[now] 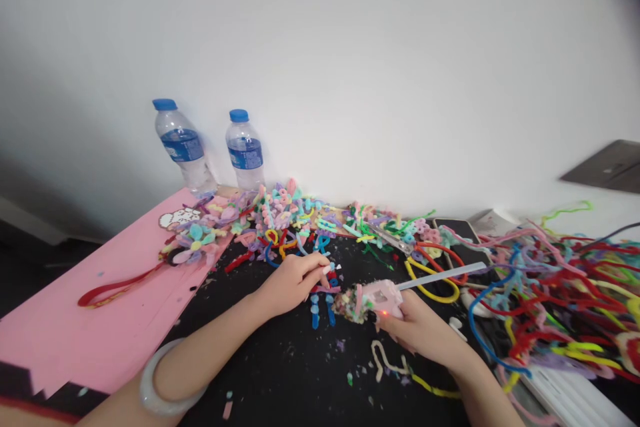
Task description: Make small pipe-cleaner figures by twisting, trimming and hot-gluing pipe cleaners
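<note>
My left hand (295, 282), a bangle on its wrist, pinches a small pipe-cleaner figure (330, 290) in red, pink and blue. Two blue legs of the figure point toward me; its upper part is partly hidden by my fingers. In my right hand (420, 330) is a pale pink hot glue gun (381, 298) with a small red light glowing. The nozzle end, crusted with colored fluff, points left and lies close beside the figure; whether they touch I cannot tell. A long translucent glue stick (443, 275) juts out behind the gun.
Fuzzy flowers and pipe-cleaner pieces (280, 208) are heaped along the wall. A tangle of pipe cleaners (560, 293) covers the right side. Two water bottles (245, 153) stand at the back left, near a pink board (115, 293). Orange-handled scissors (393, 238) lie behind the glue gun.
</note>
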